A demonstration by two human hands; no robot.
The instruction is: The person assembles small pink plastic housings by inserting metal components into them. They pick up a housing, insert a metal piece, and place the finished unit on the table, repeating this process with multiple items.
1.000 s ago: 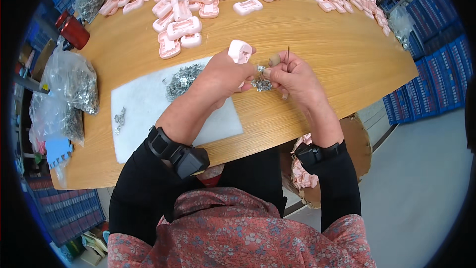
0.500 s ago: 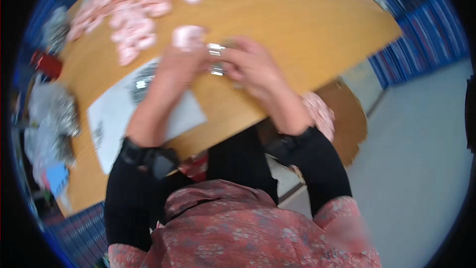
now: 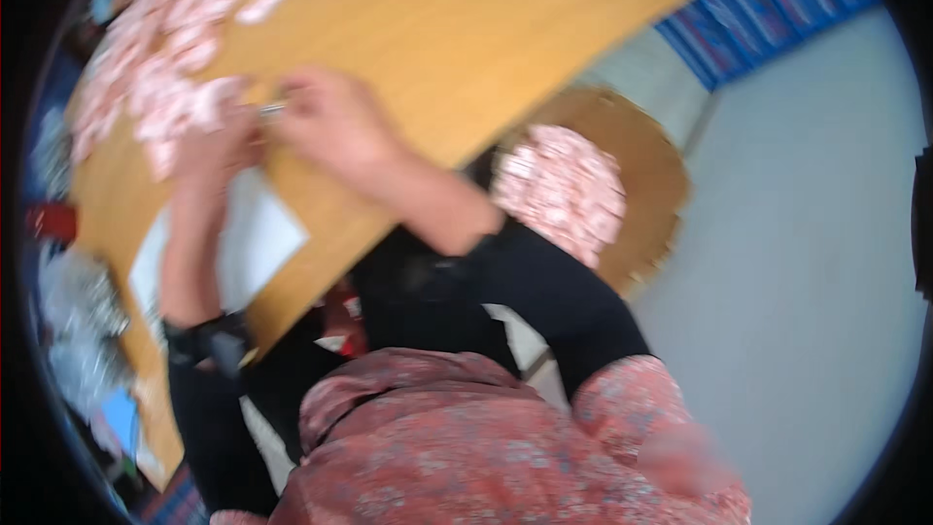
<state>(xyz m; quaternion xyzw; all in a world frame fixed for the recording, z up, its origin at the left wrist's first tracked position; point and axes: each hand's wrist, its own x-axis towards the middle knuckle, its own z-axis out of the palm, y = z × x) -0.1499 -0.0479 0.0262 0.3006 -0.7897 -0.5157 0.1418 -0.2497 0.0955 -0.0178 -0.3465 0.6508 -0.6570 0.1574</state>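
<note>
My left hand [image 3: 216, 141] is closed around a pink satin bow-like piece [image 3: 224, 95], which shows above its fingers. Close beside it, over the wooden table, my right hand [image 3: 335, 122] has its fingers pinched together at a small shiny silvery piece [image 3: 271, 109]. The silvery piece lies in the gap between the two hands; motion blur hides its exact shape. Just beyond my left hand spreads a heap of similar pink pieces [image 3: 175, 44]. A white sheet [image 3: 260, 233] lies on the table under my left forearm.
A round brown container [image 3: 656, 170] filled with pink pieces [image 3: 559, 190] stands right of the table [image 3: 466, 19]. Clear plastic bags [image 3: 83, 311], a red object [image 3: 51, 222] and a blue piece [image 3: 120, 421] line the left side. Blue stacks [image 3: 768, 0] stand at the far right.
The view has swung, so the table sits further left and the round container shows more fully. My hands stay close together; the silvery piece shows less than before.
</note>
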